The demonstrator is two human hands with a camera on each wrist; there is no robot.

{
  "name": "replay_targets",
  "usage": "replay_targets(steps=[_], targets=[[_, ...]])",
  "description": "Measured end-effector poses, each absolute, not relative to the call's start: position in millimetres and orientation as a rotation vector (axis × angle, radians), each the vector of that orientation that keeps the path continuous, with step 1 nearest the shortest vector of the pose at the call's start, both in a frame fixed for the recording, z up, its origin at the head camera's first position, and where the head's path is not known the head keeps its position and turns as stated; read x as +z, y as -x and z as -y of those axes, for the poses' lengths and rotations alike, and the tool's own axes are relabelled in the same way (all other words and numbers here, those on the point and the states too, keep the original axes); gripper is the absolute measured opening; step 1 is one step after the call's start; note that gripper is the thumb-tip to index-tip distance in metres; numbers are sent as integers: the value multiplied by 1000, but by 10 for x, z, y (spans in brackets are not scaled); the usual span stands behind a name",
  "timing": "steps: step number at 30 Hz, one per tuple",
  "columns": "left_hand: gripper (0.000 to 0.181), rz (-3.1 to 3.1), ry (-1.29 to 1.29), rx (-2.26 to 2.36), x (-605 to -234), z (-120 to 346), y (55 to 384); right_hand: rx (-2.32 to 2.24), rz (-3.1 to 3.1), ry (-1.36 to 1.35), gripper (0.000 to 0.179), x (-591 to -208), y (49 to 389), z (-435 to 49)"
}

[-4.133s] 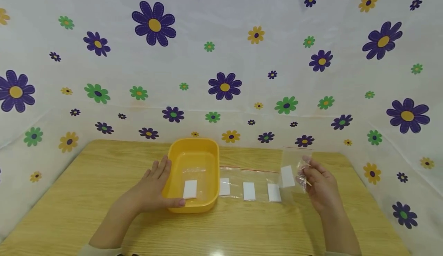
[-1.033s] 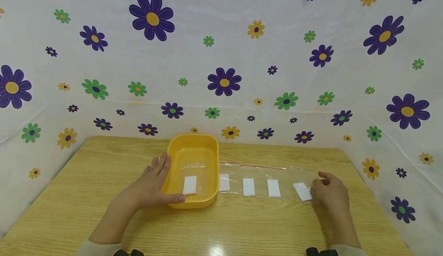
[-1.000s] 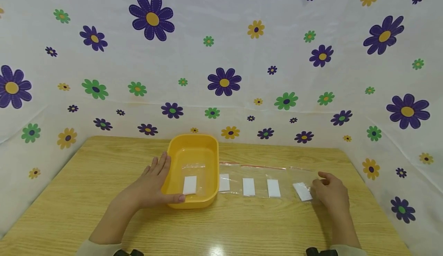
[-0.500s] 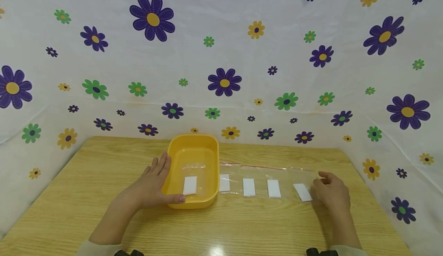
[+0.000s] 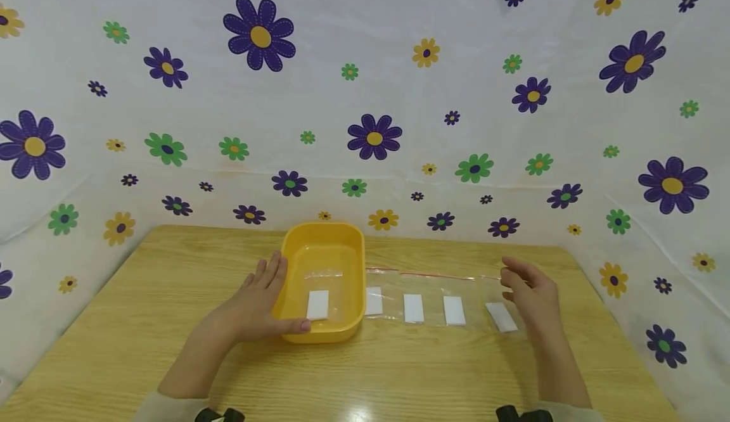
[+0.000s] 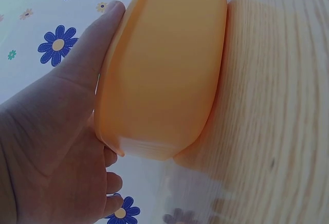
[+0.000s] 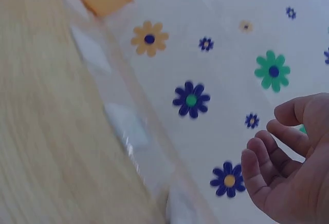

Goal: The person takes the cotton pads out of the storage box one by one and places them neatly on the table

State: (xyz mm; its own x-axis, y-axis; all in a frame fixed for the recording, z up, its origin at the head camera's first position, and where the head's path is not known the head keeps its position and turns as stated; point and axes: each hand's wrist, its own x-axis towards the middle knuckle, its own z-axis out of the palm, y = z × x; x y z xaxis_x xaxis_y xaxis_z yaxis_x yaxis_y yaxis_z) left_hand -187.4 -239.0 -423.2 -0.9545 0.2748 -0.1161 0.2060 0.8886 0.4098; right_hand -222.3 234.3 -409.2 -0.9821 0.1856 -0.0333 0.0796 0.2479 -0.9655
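Note:
A yellow plastic tub (image 5: pixel 336 335) stands on the table with a clear zip bag holding a white rectangular piece (image 5: pixel 317 305) inside. My left hand (image 5: pixel 251 308) rests against the tub's left side, fingers straight, thumb lying along the near rim. The left wrist view shows the same hand (image 6: pixel 56 131) touching the rim. To the tub's right, several clear zip bags (image 5: pixel 433 286) lie in an overlapping row, each with a white piece. Beside the rightmost white piece (image 5: pixel 502 317), my right hand (image 5: pixel 535 298) hovers with loosely bent fingers and holds nothing.
The wooden table (image 5: pixel 388 377) extends in front of the bags and to both sides. A white flower-patterned cloth (image 5: pixel 319 92) rises behind and at the sides. The tub hides part of the nearest bag.
Around four seconds ago my right hand held a zip bag raised; it now lies at the row's right end. Since half a second ago that hand has lifted off it. My left hand stays put.

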Motion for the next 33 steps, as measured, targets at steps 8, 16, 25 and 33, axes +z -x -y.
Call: replay_targets(steps=[8, 16, 25, 33], targets=[[133, -2896, -373, 606, -4228, 2389, 1889, 2191, 2257, 65, 42, -3878, 2242, -1894], [134, -2902, -372, 591, -4254, 2385, 1898, 2397, 2205, -17, 38, -3902, 2291, -1471], [132, -2899, -375, 595, -4248, 2375, 1893, 2516, 2200, -72, 36, -3970, 2275, -1064], [133, -2892, -365, 598, -4229, 2376, 1883, 2579, 2192, -146, 35, -4010, 2276, -808]])
